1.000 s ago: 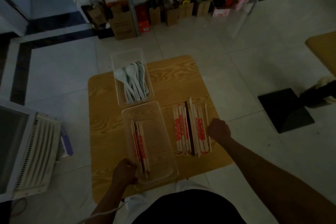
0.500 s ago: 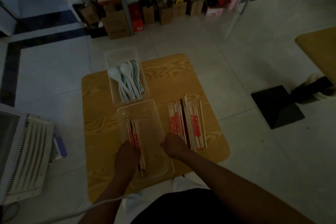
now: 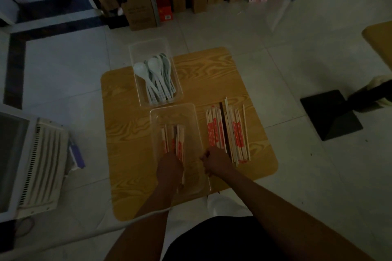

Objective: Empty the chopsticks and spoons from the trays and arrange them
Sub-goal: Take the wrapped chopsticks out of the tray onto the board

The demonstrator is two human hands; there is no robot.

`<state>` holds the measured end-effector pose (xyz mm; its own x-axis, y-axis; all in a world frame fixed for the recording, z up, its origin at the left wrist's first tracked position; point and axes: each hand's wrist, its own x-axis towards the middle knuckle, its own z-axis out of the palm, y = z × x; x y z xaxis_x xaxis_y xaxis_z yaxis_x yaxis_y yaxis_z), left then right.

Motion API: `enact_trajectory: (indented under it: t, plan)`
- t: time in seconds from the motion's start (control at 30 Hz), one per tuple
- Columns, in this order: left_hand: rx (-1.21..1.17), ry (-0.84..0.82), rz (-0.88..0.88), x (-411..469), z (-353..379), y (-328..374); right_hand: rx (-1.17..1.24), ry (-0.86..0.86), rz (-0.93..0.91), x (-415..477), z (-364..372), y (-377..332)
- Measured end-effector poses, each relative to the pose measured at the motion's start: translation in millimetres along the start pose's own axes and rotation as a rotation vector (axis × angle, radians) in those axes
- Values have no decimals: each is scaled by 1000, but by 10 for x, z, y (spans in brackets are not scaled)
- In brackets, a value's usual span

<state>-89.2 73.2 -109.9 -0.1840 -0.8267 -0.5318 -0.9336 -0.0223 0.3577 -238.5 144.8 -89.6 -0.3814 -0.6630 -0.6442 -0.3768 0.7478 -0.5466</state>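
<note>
Right hand (image 3: 215, 161) has come to grip near tray (image 3: 172, 106) rim; left hand (image 3: 169, 168) fingers clamp chopsticks (image 3: 179, 140) — light, stiff, slippery; take mid-bundle.

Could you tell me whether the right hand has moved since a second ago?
Yes: the right hand went left across the chopstick pile to the rim of the near tray.

Dim, underexposed, soft throughout; wide-angle edges bend.
</note>
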Motion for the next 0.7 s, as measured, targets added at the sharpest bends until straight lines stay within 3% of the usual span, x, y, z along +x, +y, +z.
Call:
enact_trajectory:
  t: [0.37,0.7]
  plan:
    - [7,2,37,-67,-125,214,10,51,0,-72,-15,27]
    - [18,27,111,-169,-219,102,63,-21,10,-79,-117,13]
